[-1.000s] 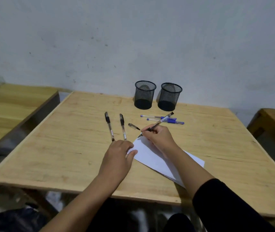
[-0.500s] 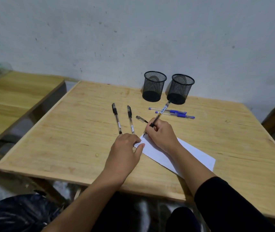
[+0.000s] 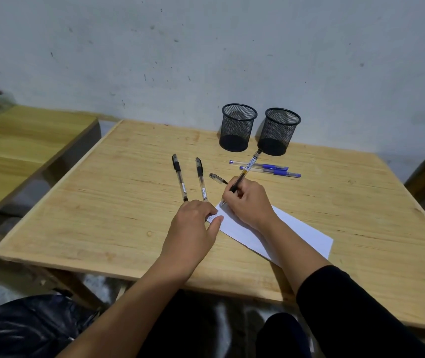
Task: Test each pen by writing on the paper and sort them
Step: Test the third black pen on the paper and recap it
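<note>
Head camera looked down at a wooden bench [image 3: 102,202]. The right hand [image 3: 251,202] was closed around a black pen [image 3: 245,171], and its tip touched the far corner of the white paper [image 3: 307,233]. The pen's back end pointed up toward two black mesh cups [image 3: 237,127] that stood side by side near the wall. The left hand [image 3: 193,226] lay flat with its fingers pressing on the paper's corner, holding nothing. A few small marks showed on the paper by the thumb. Two black pens [image 3: 180,178] lay just beyond the left hand, a loose pen cap [image 3: 217,178] lay beside them, and two blue pens [image 3: 265,169] lay touching each other in front of the cups.
</note>
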Available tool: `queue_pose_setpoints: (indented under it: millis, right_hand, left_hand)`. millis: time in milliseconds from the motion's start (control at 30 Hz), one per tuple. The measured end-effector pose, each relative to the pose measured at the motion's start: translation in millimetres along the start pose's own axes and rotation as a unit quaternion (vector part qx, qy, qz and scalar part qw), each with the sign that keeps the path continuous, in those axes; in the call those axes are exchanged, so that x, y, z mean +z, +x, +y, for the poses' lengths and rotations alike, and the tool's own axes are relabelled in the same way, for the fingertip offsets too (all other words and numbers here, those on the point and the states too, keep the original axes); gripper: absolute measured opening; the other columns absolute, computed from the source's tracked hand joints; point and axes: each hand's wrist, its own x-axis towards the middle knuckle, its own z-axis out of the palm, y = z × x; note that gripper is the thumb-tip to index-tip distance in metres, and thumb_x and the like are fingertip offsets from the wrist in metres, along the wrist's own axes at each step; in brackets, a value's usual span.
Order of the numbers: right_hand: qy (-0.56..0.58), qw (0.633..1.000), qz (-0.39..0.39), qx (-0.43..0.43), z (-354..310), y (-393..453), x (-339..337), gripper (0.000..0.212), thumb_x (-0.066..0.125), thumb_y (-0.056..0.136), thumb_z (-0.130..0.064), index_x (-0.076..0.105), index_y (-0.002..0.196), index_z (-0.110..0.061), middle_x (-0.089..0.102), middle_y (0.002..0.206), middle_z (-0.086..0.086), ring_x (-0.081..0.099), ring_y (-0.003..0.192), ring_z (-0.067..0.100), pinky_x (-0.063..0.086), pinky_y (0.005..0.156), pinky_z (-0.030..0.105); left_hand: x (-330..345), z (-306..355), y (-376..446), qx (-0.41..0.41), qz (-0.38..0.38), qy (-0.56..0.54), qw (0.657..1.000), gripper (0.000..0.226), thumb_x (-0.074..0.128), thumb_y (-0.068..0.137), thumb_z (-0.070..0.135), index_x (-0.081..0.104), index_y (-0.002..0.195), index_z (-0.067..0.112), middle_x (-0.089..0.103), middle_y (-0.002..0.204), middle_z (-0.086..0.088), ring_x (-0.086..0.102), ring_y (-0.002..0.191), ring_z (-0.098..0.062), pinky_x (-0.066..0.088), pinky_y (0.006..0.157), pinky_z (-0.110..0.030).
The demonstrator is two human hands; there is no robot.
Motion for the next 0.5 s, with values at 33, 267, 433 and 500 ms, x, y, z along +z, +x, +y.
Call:
queue_pose_setpoints:
  millis: [33, 267, 433, 500]
  right_hand:
    - [-0.002, 1.000, 0.001, 0.001, 0.4, 0.1, 0.6, 0.013, 0.054, 0.082, -0.013, 0.062, 0.080, -0.003, 0.059, 0.067, 0.007, 0.050, 0.063, 0.016, 0.042, 0.058, 0.028]
    - [0.003, 1.000, 0.017, 0.011, -0.7, -0.4, 1.0, 0.010, 0.055, 0.082, -0.013, 0.061, 0.078, -0.005, 0.055, 0.063, 0.002, 0.047, 0.058, 0.013, 0.038, 0.054, 0.021]
    - [0.007, 1.000, 0.026, 0.008, -2.1, -1.6, 1.5, 0.009, 0.055, 0.083, -0.012, 0.059, 0.076, -0.006, 0.052, 0.060, -0.001, 0.045, 0.056, 0.011, 0.036, 0.052, 0.020]
    - [0.012, 0.999, 0.033, 0.010, -2.6, -2.5, 2.1, 0.010, 0.055, 0.083, -0.012, 0.058, 0.075, -0.007, 0.051, 0.059, -0.001, 0.045, 0.055, 0.011, 0.037, 0.053, 0.021]
  left_hand:
    - [0.0, -0.1, 0.1, 0.000, 0.000, 0.001, 1.000, 0.021, 0.063, 0.084, 0.029, 0.068, 0.099, 0.015, 0.067, 0.096, -0.001, 0.057, 0.093, -0.016, 0.038, 0.079, -0.020]
    - [0.0, -1.3, 0.0, 0.004, 0.007, 0.000, 1.000, 0.022, 0.062, 0.085, 0.029, 0.068, 0.100, 0.015, 0.067, 0.097, -0.001, 0.056, 0.093, -0.015, 0.035, 0.079, -0.018]
    - [0.4, -0.7, -0.3, 0.002, 0.008, 0.000, 1.000, 0.023, 0.061, 0.086, 0.031, 0.067, 0.102, 0.015, 0.067, 0.099, 0.000, 0.056, 0.096, -0.015, 0.035, 0.080, -0.018]
    - [0.5, -1.2, -0.2, 0.001, 0.006, 0.002, 1.000, 0.024, 0.060, 0.086, 0.031, 0.067, 0.103, 0.016, 0.066, 0.100, 0.000, 0.055, 0.097, -0.015, 0.035, 0.080, -0.018]
